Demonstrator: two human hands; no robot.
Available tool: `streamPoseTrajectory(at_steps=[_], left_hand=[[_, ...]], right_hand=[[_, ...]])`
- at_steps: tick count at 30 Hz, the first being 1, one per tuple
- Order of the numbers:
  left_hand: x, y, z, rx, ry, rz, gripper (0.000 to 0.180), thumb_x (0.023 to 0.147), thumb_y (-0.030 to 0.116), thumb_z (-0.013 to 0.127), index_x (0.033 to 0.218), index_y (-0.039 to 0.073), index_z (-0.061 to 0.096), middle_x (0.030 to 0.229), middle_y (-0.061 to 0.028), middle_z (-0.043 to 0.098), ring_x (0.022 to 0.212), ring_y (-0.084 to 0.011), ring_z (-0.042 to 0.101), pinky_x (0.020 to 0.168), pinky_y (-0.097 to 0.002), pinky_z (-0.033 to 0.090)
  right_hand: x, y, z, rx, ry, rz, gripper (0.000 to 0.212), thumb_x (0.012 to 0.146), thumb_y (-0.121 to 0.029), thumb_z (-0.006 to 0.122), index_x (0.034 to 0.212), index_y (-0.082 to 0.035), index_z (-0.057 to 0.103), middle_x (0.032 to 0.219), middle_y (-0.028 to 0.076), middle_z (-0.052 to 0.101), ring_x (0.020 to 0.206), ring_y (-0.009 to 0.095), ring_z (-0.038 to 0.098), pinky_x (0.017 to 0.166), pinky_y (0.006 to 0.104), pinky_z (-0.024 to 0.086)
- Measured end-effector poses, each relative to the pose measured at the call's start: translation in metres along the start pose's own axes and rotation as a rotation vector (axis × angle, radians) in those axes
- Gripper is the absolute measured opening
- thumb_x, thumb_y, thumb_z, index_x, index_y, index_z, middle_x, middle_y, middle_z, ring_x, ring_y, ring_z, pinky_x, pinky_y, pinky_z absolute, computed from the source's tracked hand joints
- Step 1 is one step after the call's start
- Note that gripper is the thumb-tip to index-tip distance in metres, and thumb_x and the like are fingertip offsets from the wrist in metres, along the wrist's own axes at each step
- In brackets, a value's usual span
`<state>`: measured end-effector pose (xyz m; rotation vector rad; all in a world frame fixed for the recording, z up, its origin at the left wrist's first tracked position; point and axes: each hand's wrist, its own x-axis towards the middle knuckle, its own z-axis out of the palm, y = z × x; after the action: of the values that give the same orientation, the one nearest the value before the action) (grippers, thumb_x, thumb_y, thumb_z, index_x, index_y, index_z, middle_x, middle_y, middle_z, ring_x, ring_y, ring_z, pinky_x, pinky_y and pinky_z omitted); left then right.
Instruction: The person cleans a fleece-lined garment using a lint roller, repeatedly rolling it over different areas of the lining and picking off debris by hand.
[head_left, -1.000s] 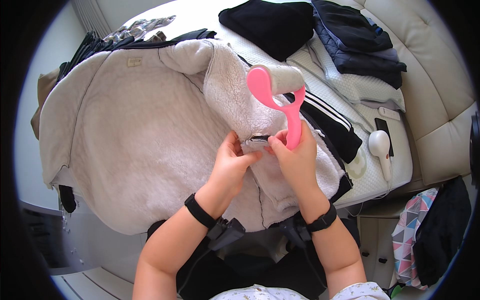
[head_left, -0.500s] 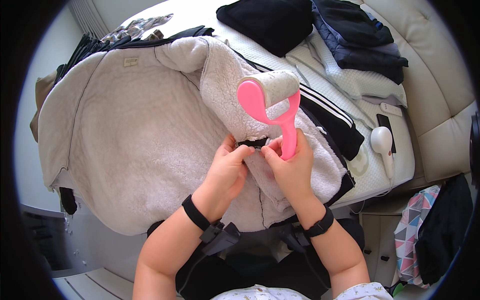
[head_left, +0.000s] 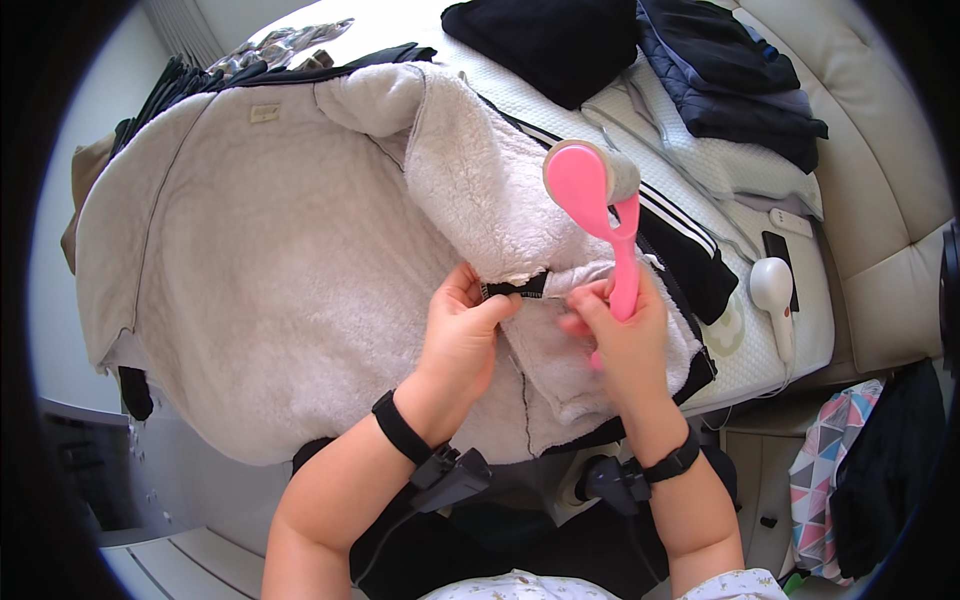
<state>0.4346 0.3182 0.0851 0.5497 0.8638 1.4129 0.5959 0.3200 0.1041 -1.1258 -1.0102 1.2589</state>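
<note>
A jacket (head_left: 290,260) with a pale fleece lining lies spread open, inside up, before me. My left hand (head_left: 465,330) pinches the black cuff (head_left: 517,286) at the end of its turned-out sleeve. Just right of the cuff, my right hand (head_left: 632,325) grips the pink handle of a lint roller (head_left: 597,185). The roller's head stands raised over the sleeve, its pale cylinder turned partly away. My right fingertips are slightly blurred and apart from the cuff.
Folded dark clothes (head_left: 735,80) are stacked at the back right beside a black garment (head_left: 545,45). A white handheld device (head_left: 771,290) with a cord, a black phone-like slab (head_left: 778,250) and a white remote (head_left: 791,222) lie near the right edge. Beyond stands a beige padded backrest (head_left: 870,150).
My right hand has moved right, away from the cuff, carrying the lint roller with it and turning its head. My left hand stays on the cuff.
</note>
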Motion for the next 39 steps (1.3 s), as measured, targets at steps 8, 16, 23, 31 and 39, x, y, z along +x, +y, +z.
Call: streamPoseTrajectory(at_steps=[8, 16, 23, 31, 39], left_hand=[[-0.001, 0.001, 0.002, 0.079, 0.026, 0.091, 0.036, 0.076, -0.006, 0.063, 0.112, -0.002, 0.058, 0.106, -0.0066, 0.065, 0.096, -0.012, 0.06, 0.086, -0.0261, 0.046], [-0.001, 0.002, 0.01, 0.172, 0.057, 0.179, 0.022, 0.075, -0.006, 0.064, 0.095, 0.0, 0.06, 0.089, -0.0026, 0.064, 0.081, -0.0078, 0.058, 0.074, -0.0225, 0.046], [0.002, 0.003, 0.007, 0.213, 0.037, 0.27, 0.016, 0.076, -0.006, 0.064, 0.088, 0.001, 0.058, 0.084, 0.0004, 0.061, 0.079, -0.005, 0.056, 0.068, -0.0196, 0.043], [0.001, 0.006, 0.006, 0.215, -0.008, 0.219, 0.017, 0.075, -0.006, 0.065, 0.09, 0.0, 0.059, 0.085, 0.0001, 0.062, 0.077, -0.0047, 0.056, 0.069, -0.0207, 0.044], [0.0, 0.011, 0.008, 0.216, -0.012, 0.224, 0.018, 0.076, -0.006, 0.067, 0.093, -0.001, 0.061, 0.088, -0.002, 0.064, 0.078, -0.006, 0.057, 0.07, -0.0211, 0.045]], right_hand=[[0.013, -0.054, -0.051, -0.213, -0.003, -0.159, 0.022, 0.095, -0.022, 0.062, 0.086, -0.001, 0.062, 0.058, -0.006, 0.049, 0.046, 0.0, 0.04, 0.043, 0.0178, 0.028], [0.004, -0.061, -0.045, -0.593, -0.251, -0.384, 0.019, 0.086, -0.014, 0.072, 0.094, 0.003, 0.068, 0.068, -0.002, 0.056, 0.062, 0.003, 0.043, 0.053, 0.0207, 0.035], [0.005, -0.059, -0.06, -0.673, -0.213, -0.36, 0.02, 0.081, -0.013, 0.075, 0.09, 0.003, 0.068, 0.065, 0.0, 0.057, 0.06, 0.005, 0.047, 0.054, 0.0215, 0.039], [0.004, -0.062, -0.074, -0.685, -0.199, -0.318, 0.021, 0.08, -0.014, 0.076, 0.089, 0.004, 0.068, 0.065, 0.0, 0.058, 0.06, 0.005, 0.047, 0.054, 0.0217, 0.039], [0.003, -0.061, -0.082, -0.717, -0.202, -0.327, 0.02, 0.08, -0.013, 0.075, 0.087, 0.003, 0.068, 0.064, 0.0, 0.057, 0.059, 0.005, 0.048, 0.054, 0.0215, 0.038]])
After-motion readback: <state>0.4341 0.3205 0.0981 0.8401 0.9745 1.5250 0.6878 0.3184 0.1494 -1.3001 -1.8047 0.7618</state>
